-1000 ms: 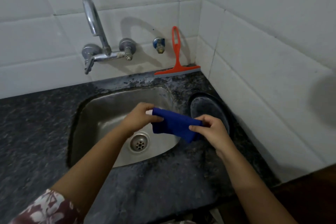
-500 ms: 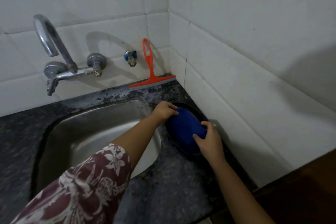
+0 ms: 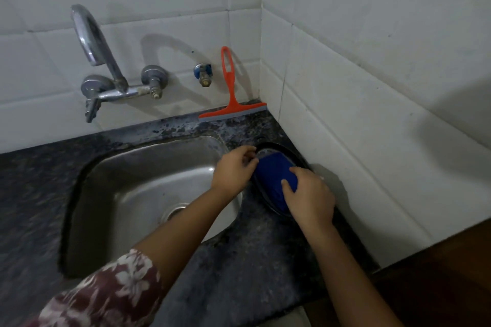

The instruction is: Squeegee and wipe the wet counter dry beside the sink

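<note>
Single head view: close, wide-angle, looking forward-down onto sink [image 3: 127, 188] beside tiled corner [image 3: 261, 61].

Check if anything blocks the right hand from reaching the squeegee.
Nothing visible does. From the right hand on the blue cloth, only the dish rim and bare counter lie before the squeegee against the back wall.

Sink [image 3: 132, 194]: plain steel grey. Counter [image 3: 252, 260] around the sink: black-grey speckled stone, with paler blotches on the strip behind the sink. Cloth [image 3: 273, 175] right of the sink: solid royal blue, no print. Dish [image 3: 268, 145] under the cloth: black rim, greyish inside. Squeegee [image 3: 230, 87] behind the sink's right corner: orange-red handle and frame, grey blade strip. Tap [image 3: 93, 34] behind the sink: chrome. Small valve [image 3: 203, 73] behind the sink: blue body, brass-coloured tip. Wall tiles [image 3: 372, 87] behind and right of the sink: plain white. Sleeve [image 3: 106, 295] in front of the sink: maroon, white flower print. Surface [image 3: 451, 273] far right of the sink: dark brown.
</note>
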